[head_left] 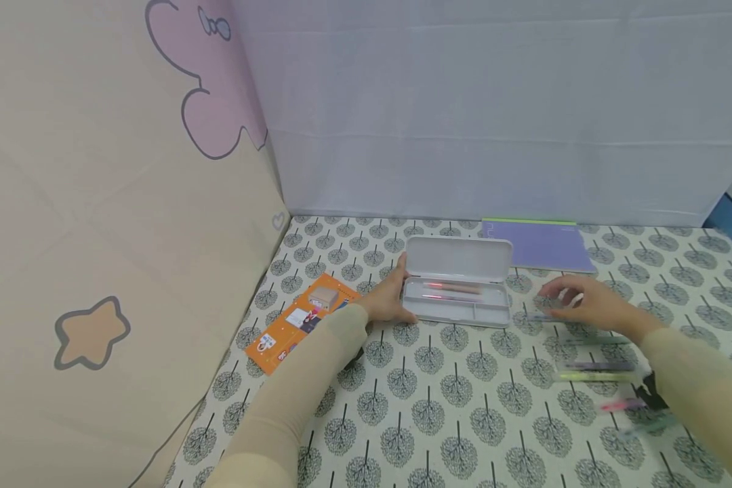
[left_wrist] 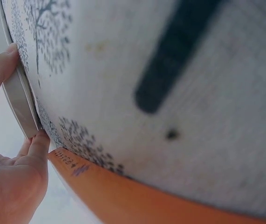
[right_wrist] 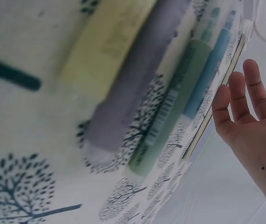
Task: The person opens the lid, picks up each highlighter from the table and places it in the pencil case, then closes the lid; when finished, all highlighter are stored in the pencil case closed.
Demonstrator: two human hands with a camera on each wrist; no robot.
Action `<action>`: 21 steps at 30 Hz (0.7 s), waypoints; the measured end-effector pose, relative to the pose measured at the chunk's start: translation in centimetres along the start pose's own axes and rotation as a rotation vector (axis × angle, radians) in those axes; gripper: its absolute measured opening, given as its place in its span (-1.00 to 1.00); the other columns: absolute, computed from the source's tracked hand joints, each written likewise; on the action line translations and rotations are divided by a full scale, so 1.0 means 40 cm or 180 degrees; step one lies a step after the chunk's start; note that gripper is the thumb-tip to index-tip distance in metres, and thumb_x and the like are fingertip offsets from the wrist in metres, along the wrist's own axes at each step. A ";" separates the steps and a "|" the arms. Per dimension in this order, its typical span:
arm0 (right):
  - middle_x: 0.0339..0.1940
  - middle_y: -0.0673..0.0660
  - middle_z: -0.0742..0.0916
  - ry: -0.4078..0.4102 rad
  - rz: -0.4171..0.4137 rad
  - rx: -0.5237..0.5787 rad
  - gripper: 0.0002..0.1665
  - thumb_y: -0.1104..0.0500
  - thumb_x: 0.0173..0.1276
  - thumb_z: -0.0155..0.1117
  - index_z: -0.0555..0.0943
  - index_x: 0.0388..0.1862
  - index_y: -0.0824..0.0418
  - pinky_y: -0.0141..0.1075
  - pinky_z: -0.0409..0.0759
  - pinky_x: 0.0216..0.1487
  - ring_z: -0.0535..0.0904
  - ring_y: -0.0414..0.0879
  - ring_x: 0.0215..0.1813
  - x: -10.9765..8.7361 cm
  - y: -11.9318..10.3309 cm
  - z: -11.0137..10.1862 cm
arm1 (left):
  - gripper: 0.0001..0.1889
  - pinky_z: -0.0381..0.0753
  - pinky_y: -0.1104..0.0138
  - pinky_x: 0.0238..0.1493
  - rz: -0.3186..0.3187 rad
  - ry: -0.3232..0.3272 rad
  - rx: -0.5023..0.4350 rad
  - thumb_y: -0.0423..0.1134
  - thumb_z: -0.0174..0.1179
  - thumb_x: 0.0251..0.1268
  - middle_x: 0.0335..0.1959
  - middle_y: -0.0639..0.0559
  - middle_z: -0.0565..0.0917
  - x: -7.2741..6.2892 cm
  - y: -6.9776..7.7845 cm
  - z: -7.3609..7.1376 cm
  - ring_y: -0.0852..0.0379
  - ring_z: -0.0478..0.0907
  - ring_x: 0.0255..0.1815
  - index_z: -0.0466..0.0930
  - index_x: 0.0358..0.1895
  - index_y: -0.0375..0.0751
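A white pencil case (head_left: 493, 316) lies with its lid raised and two slim pens (head_left: 454, 288) in its back compartment. My left hand (head_left: 388, 298) holds the case's left end between thumb and fingers; the left wrist view shows the left hand (left_wrist: 16, 182) at the case's edge (left_wrist: 18, 100). My right hand (head_left: 588, 305) hovers, fingers loosely bent, over a blue pen (head_left: 543, 317). Nothing sits in the right hand (right_wrist: 258, 126) in its wrist view. Toward me lie a green pen (head_left: 598, 341), a purple pen (head_left: 600, 366), a yellow highlighter (head_left: 594, 376) and a pink pen (head_left: 621, 405).
An orange booklet (head_left: 308, 315) is left of the case, partly behind my left arm. At the back rests a purple notebook (head_left: 543, 244). Tree-patterned cloth (head_left: 433, 393) covers the table, which meets curtains behind and at left. Near my right sleeve, a blurred greenish pen (head_left: 649, 425) lies.
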State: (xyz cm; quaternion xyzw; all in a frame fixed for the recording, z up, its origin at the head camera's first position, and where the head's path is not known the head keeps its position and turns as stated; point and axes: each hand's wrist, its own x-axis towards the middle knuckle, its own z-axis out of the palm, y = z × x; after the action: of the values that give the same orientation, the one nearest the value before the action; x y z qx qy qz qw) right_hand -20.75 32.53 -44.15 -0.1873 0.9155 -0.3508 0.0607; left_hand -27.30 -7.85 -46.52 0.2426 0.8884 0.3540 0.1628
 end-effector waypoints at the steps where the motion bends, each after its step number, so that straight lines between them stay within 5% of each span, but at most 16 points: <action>1: -0.12 0.15 0.61 -0.0014 0.0041 -0.0045 -0.57 0.07 0.20 0.44 0.61 0.03 0.15 -0.35 0.59 -0.27 0.54 -0.22 -0.24 -0.002 0.004 0.001 | 0.53 0.30 0.27 0.42 0.0005 0.0000 0.0006 -0.21 0.61 -0.25 0.30 -0.04 0.35 0.001 0.000 0.000 0.07 0.39 0.28 -0.65 0.52 -0.05; 6: -0.12 0.11 0.63 -0.0055 0.0177 -0.0190 -0.53 0.01 0.14 0.47 0.61 0.02 0.09 -0.37 0.56 -0.30 0.53 -0.23 -0.23 -0.011 0.019 0.004 | 0.54 0.27 0.27 0.44 -0.0006 0.0006 0.0016 -0.20 0.62 -0.28 0.30 -0.04 0.36 0.004 -0.003 0.000 0.07 0.39 0.29 -0.64 0.52 -0.06; 21: -0.22 0.01 0.66 -0.0038 -0.0143 -0.0359 -0.66 0.22 0.08 0.50 0.67 -0.14 0.07 -0.40 0.54 -0.29 0.50 -0.28 -0.28 -0.007 0.048 0.026 | 0.55 0.27 0.24 0.44 -0.0042 -0.0002 -0.0070 -0.20 0.63 -0.31 0.33 -0.03 0.34 0.011 -0.014 0.004 0.06 0.38 0.31 -0.64 0.52 -0.02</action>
State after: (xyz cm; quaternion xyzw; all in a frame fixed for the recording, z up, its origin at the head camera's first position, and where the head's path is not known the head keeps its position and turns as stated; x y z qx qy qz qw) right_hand -20.80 33.31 -46.24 -0.2130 0.9290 -0.2988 0.0476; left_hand -27.78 -7.86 -47.09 0.2351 0.8860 0.3627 0.1681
